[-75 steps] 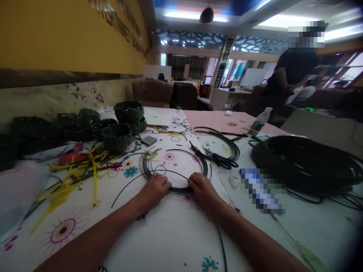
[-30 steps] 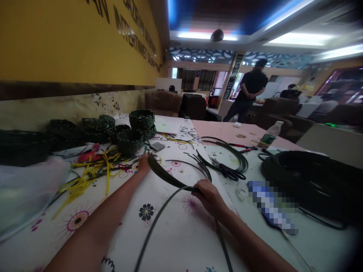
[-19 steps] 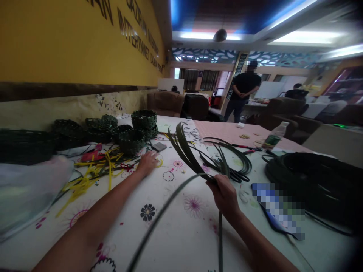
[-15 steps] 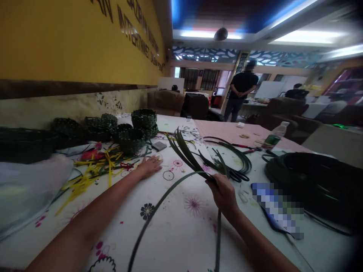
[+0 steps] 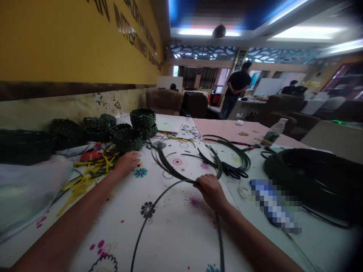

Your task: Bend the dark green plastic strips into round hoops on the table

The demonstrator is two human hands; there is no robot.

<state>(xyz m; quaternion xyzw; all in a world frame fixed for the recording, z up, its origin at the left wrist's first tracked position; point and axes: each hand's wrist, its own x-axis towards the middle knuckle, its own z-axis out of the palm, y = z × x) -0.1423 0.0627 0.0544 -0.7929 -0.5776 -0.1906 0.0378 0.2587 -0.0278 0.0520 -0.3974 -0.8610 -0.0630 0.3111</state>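
Observation:
My right hand [image 5: 209,190] is closed round a coil of dark green strips [image 5: 170,166] that lies in loops on the flowered tablecloth [image 5: 170,234], with loose ends trailing toward me. My left hand [image 5: 127,161] reaches far out to the left, beside a heap of yellow and dark strip offcuts [image 5: 90,170] and just in front of a small dark green woven basket [image 5: 129,140]. Its fingers look curled at the offcuts; what they hold, if anything, does not show.
Several woven green baskets [image 5: 141,119] line the wall side. A big roll of dark strip [image 5: 312,177] sits at right, another coil [image 5: 229,155] in the middle, a bottle [image 5: 273,132] behind. A clear plastic bag [image 5: 25,189] lies at left. A person [image 5: 236,90] stands far off.
My right hand lifted the coil off the table, then lowered it again. My left hand let go of the coil and moved left to the offcuts by the basket.

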